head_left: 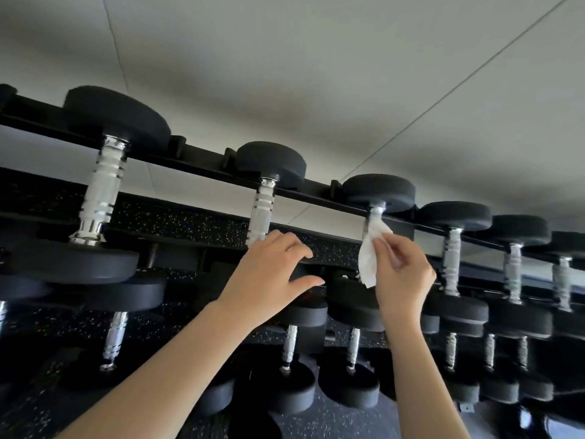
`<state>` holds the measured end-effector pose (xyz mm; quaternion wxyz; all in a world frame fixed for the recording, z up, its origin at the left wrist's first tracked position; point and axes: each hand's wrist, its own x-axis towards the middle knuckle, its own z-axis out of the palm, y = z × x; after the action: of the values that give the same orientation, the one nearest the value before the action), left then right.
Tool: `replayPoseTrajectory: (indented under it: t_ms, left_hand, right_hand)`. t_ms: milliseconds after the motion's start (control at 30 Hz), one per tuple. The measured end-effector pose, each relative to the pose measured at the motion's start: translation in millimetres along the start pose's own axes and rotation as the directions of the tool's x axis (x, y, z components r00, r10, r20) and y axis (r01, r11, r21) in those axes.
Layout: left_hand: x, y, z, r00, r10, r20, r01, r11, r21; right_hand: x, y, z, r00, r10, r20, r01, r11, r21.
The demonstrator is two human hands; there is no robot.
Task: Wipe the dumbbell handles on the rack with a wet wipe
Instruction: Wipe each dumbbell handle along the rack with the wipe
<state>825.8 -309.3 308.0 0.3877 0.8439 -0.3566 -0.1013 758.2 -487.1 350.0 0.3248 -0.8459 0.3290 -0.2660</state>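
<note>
Right hand (402, 270) pinches a white wet wipe (370, 251) against a dumbbell handle (375, 213); beside it, left hand (272, 274) hovers, fingers relaxed.

Black rack (202, 167), rows of black chrome-handled dumbbells (270, 161) across its rails

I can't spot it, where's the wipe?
In the head view, right of centre: the right hand pinches the wet wipe against the third top-row dumbbell handle from the left.
</note>
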Motion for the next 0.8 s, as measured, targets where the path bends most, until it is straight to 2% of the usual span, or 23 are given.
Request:
replayPoseTrajectory:
  t_ms: [133, 300, 367, 467, 567, 800]
  left_hand:
    - [19, 34, 40, 0.998, 0.009, 0.066, -0.010, 1.000, 0.015]
    - [30, 63, 90, 0.993, -0.024, 0.117, 0.014, 0.996, 0.088]
    - [29, 70, 104, 0.995, -0.048, 0.092, 0.037, 0.992, 0.121]
    - [24, 77, 119, 0.997, -0.069, -0.020, 0.071, 0.987, 0.142]
    - [18, 85, 127, 0.991, -0.093, -0.092, 0.107, 0.982, 0.156]
    - [10, 102, 133, 0.984, -0.141, -0.110, 0.165, 0.955, 0.245]
  right_hand:
    - [27, 35, -25, 0.997, 0.072, -0.010, -0.071, 0.997, 0.037]
    - [58, 73, -38, 0.997, 0.043, 0.063, -0.047, 0.997, 0.066]
    - [67, 87, -37, 0.994, 0.025, 0.110, -0.033, 0.996, 0.077]
    - [78, 102, -31, 0.985, -0.002, 0.173, -0.015, 0.995, 0.100]
    - [90, 108, -23, 0.983, -0.069, 0.169, 0.046, 0.990, 0.135]
    - [104, 103, 8, 0.966, -0.205, 0.156, 0.179, 0.970, 0.165]
